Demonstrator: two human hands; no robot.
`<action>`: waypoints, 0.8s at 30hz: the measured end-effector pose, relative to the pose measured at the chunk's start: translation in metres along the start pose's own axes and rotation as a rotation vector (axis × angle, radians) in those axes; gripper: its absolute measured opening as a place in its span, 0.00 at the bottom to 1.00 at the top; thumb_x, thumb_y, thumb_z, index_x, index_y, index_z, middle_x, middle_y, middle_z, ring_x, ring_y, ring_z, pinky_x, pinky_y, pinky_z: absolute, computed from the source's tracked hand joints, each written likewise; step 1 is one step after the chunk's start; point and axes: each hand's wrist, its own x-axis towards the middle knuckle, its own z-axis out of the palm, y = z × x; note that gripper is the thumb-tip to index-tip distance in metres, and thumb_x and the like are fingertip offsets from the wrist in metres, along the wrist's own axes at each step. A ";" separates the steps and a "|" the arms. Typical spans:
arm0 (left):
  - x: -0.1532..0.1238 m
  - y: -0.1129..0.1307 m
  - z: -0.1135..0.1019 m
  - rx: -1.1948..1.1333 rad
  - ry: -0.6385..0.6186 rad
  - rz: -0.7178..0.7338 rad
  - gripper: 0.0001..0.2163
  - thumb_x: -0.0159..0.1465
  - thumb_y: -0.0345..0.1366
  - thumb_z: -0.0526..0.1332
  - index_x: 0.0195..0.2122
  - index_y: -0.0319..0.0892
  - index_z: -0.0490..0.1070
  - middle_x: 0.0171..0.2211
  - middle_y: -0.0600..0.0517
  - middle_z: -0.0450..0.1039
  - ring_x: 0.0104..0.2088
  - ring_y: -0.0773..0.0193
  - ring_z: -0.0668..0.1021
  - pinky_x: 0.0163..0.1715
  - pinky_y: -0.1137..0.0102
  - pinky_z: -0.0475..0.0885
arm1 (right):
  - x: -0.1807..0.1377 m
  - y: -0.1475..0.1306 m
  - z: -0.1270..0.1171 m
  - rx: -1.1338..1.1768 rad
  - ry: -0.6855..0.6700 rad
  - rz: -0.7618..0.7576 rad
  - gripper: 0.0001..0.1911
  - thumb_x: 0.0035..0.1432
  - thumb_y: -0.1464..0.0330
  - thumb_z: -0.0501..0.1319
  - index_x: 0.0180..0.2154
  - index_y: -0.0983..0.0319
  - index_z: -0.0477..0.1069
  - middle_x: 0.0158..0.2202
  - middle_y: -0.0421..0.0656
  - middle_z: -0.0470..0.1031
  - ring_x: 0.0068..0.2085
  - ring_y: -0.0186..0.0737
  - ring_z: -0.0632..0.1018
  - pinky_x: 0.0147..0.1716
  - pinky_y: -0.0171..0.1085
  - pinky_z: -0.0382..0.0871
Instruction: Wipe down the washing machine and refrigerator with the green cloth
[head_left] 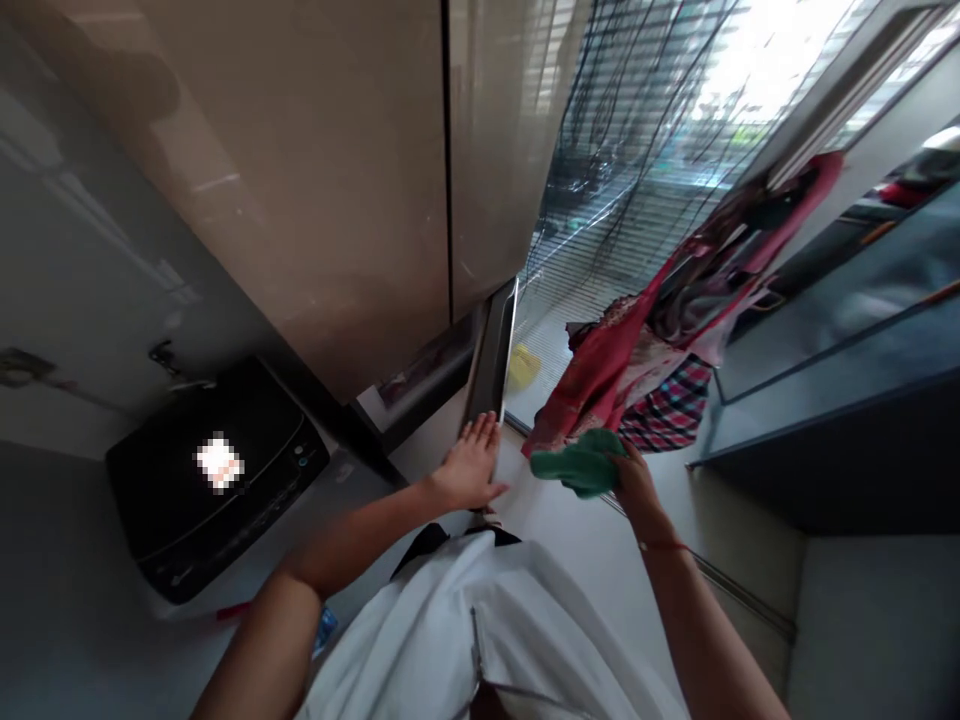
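While the right hand (634, 480) is gripping a bunched green cloth (577, 462) in the head view, the left hand (466, 472) is reaching forward with its fingers extended and its thumb standing apart, holding nothing. Relative to the tall beige cabinet (315, 180), the green cloth is sitting below and to the right, well apart from it; fingers and thumb are clasping the cloth's right end, and the rest is jutting out beyond them. A dark panel (491, 365) with a bright edge is slanting down from beside the cabinet's lower right corner, and the left hand's fingertips are overlapping its lower end; whether they are pressing on it, one cannot tell. A red string (666, 546) is circling the right wrist, farther below the cabinet. To the cabinet's right, window blinds (637, 150) are letting in bright light, and a red fabric (604, 370) and a plaid fabric (671, 405) are hanging together. Below and to the cabinet's left, a black appliance (180, 500) is standing near the wall.
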 end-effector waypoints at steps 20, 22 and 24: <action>-0.075 -0.230 0.136 1.028 0.701 -0.460 0.29 0.77 0.18 0.57 0.72 0.46 0.84 0.84 0.46 0.58 0.90 0.58 0.37 0.86 0.38 0.25 | 0.053 -0.162 0.368 -0.852 -0.871 -1.424 0.16 0.74 0.64 0.67 0.53 0.63 0.91 0.54 0.58 0.88 0.62 0.63 0.84 0.79 0.73 0.70; -0.079 -0.241 0.149 1.031 0.666 -0.483 0.34 0.75 0.13 0.54 0.72 0.49 0.84 0.83 0.51 0.61 0.90 0.62 0.38 0.86 0.39 0.26 | 0.029 -0.227 0.371 -0.823 -0.824 -1.543 0.18 0.79 0.62 0.65 0.55 0.63 0.91 0.55 0.56 0.89 0.64 0.62 0.85 0.82 0.73 0.66; -0.080 -0.250 0.163 0.938 0.655 -0.535 0.34 0.78 0.15 0.53 0.74 0.52 0.82 0.79 0.51 0.69 0.89 0.65 0.49 0.89 0.43 0.40 | 0.000 -0.309 0.378 -0.698 -0.632 -1.762 0.22 0.84 0.60 0.60 0.55 0.63 0.91 0.52 0.54 0.88 0.64 0.58 0.86 0.84 0.69 0.64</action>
